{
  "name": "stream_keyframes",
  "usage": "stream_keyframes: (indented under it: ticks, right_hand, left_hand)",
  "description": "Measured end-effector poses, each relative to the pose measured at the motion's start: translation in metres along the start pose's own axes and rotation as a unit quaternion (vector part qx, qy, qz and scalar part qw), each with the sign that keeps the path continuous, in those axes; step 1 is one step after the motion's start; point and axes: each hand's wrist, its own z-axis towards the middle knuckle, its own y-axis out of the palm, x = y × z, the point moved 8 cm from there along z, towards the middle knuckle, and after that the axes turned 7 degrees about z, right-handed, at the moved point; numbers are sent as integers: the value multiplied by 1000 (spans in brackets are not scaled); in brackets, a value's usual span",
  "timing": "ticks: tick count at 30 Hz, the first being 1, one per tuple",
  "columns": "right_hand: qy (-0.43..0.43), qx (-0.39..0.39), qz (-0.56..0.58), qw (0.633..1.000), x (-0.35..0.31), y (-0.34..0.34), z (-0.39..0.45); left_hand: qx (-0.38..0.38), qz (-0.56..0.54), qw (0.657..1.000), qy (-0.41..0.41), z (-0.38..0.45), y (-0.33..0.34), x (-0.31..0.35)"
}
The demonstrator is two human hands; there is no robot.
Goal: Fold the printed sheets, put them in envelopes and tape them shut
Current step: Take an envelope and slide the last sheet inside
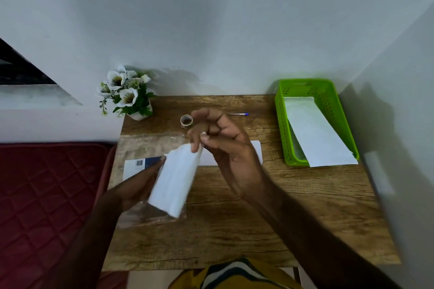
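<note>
left hand (141,185) cradles a white envelope (175,183) above the desk (234,230), fingers curled behind, tilted so its top meets my right hand (223,145), which pinches that edge, probably tape. tape roll (186,121) stands near; finished envelope (314,134) in the green basket (281,124).

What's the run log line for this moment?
left hand: holds envelope | right hand: fingers at its top edge | tape roll: on table

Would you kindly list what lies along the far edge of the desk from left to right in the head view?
Flower pot → tape roll → pen → green basket.
</note>
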Motion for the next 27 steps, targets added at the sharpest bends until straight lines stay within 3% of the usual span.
stream_keyframes:
  ticks: [5,9,12,15,22,27]
  right_hand:
    - [33,105,45,993,17,-58,-27]
    - [90,224,68,968,43,-94,-47]
    - [214,346,-16,913,74,-122,-68]
    - [269,367,-145,879,91,-139,-81]
    - [276,358,-335,827,105,-154,-78]
    - [312,354,-263,841,124,-153,-75]
  left_hand:
    - [36,-71,996,31,6,-3,-3]
    - [129,-80,985,76,7,-23,10]
    - [192,-6,978,84,6,-36,21]
    - [253,61,961,92,8,-54,33]
    - [375,282,869,158,16,-80,81]
    - [482,421,751,161,15,-72,101]
